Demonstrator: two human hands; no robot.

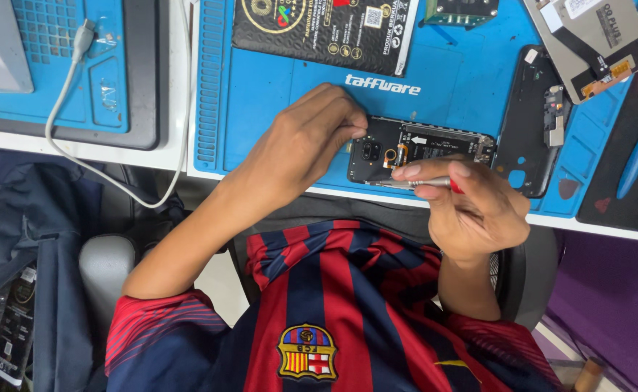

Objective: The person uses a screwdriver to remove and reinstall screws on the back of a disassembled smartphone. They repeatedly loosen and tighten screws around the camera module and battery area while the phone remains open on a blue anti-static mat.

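While your left hand (312, 141) curls over the camera end of the opened black smartphone (417, 154), its fingers bunched and pressed down on the phone's left edge, it pins the body so it cannot slide on the blue silicone repair mat (261, 109). Whether those fingertips pinch anything small I cannot tell. Your right hand (471, 207) pinches a slim silver screwdriver with a red collar (424, 183) between thumb and forefinger, the shaft lying nearly level and pointing left along the phone's near edge, which keeps the tip low and close to the exposed board.

The phone lies lengthwise at the near edge of the mat, just in front of your chest, close enough for both wrists to work over the counter. Its black plastic back cover (533, 120) rests just to the right, inner side up. A detached screen panel with a ribbon cable (587, 36) sits far right, and a flat black package (326, 29) lies at the far side. A white cable (72, 101) trails off a second mat on the left.
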